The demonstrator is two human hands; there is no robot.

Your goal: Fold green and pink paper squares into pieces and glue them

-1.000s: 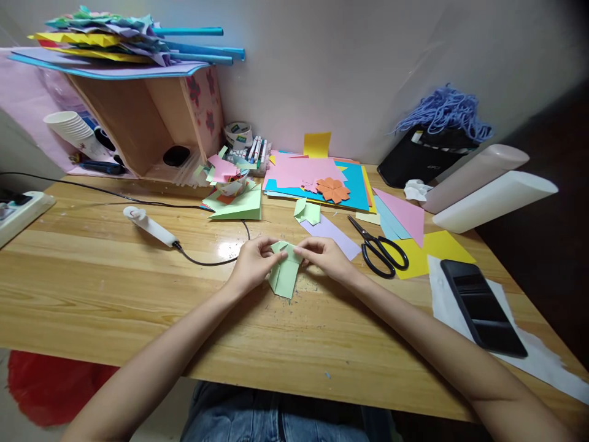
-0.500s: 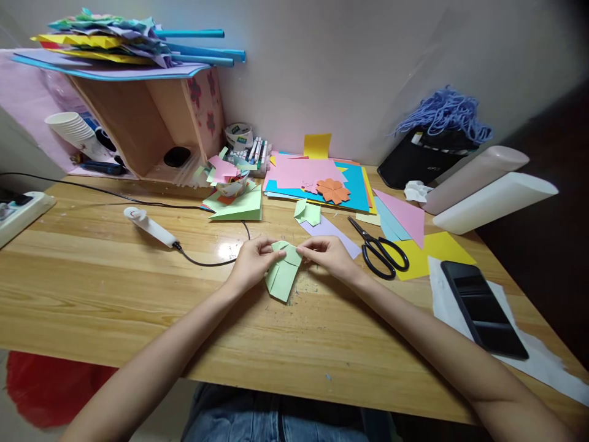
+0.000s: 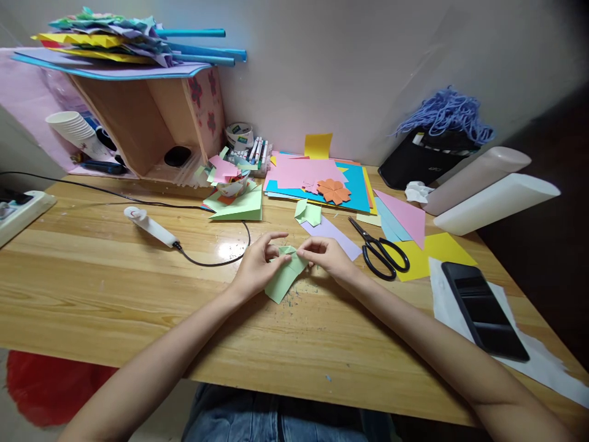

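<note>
A light green folded paper (image 3: 281, 285) is held between my two hands, low over the table's middle. My left hand (image 3: 257, 264) pinches its left side with the thumb on top, while the index finger is lifted off. At the paper's upper right edge, my right hand (image 3: 324, 253) grips with thumb and fingertips. The paper's upper edge shows small folds, partly hidden by the fingers. Just beyond lie a small green folded piece (image 3: 308, 212) and a purple paper strip (image 3: 334, 236). Black-handled scissors (image 3: 380, 248) rest to the right of my right hand.
Stacked coloured sheets (image 3: 304, 172) carry an orange paper flower (image 3: 334, 191). On the right are a phone (image 3: 485, 310) and yellow paper (image 3: 435, 252). A white corded device (image 3: 151, 227), a scrap-filled cup (image 3: 230, 184) and a wooden box (image 3: 138, 116) stand left.
The green paper has turned, now showing a plainer face with its lower end shifted slightly left. My left index finger has lifted away from it. Both hands stay in nearly the same place.
</note>
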